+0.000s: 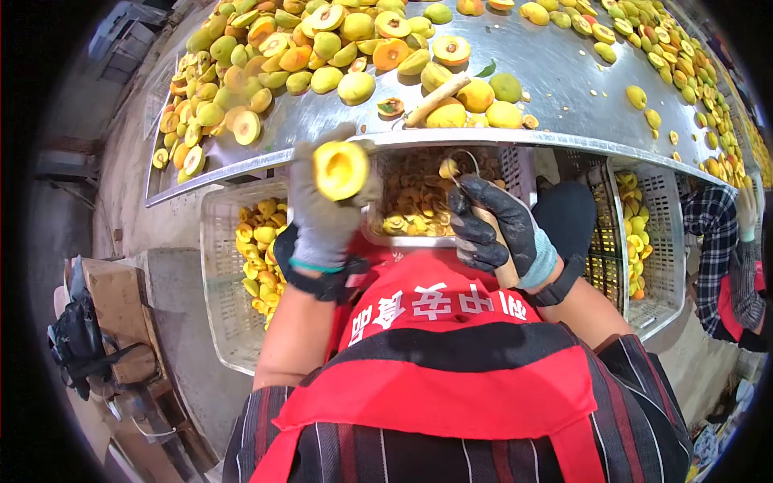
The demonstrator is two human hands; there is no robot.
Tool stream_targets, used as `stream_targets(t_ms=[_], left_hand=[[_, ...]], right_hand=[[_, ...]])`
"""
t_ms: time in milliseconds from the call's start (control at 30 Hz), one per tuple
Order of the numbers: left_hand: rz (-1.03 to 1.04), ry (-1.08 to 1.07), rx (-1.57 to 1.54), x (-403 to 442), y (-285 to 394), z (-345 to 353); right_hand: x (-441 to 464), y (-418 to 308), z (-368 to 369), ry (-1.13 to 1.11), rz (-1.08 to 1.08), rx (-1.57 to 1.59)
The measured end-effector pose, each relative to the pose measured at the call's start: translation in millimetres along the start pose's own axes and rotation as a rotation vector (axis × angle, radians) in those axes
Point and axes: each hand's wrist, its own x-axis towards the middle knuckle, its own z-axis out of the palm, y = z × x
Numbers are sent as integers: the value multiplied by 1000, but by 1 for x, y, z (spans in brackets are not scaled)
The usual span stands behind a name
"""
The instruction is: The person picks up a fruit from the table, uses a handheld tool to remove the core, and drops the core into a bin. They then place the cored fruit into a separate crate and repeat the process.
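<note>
My left hand (318, 213), in a grey glove, is closed round a yellow peach half (342, 171) with its hollowed cut face up. My right hand (495, 221), in a dark-coated glove, grips a pitting tool (504, 272) by its wooden handle. The tool's curved wire loop sticks out above the fingers. A brown-yellow peach pit (448, 168) shows beside the loop; whether it touches the wire I cannot tell. Below and between both hands sits a crate (378, 239) of pits and yellow scraps, partly under the table.
The metal table (564, 97) carries heaps of halved peaches (322, 48). Near its edge lies another wooden-handled tool (439, 100). White crates with peach halves stand at the left (221, 322) and right (664, 266). Another person's gloved hand (747, 209) shows at far right.
</note>
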Motion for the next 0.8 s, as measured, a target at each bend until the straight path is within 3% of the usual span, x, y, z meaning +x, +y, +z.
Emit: stream_targets(t_ms=[33,100,167,200,267,367,433,567,600,700,767,800], left_hand=[[31,59,123,-6,15,-9],[273,236,893,-27,48,-35],[217,126,1437,-41,98,-84],[217,117,1445,-37,111,-96],[36,282,1866,-32,129,-109],[142,162,1749,27,119,-53],[98,96,1664,73,88,-24],[15,-116,1997,152,35,-11],[-172,-124,1946,158,29,-5],[-45,-102,2211,158,13,-8],[-25,-103,2208,156,17,-17],[-79,-72,1949,154,22,-27]], right_hand=[[-1,-1,-8,-3,9,35],[-8,-3,-17,16,5,17],[-12,-2,-22,73,-9,19],[-13,-1,-23,68,-17,25],[-10,1,-24,109,-55,-90],[-4,0,-27,159,-24,-120],[-2,-2,-28,174,7,-131],[-2,1,-27,214,-45,-237],[-3,1,-27,225,-48,-240],[-3,1,-23,255,-66,-271],[-3,-1,-16,303,-51,-327],[-3,-1,-14,296,-51,-325]])
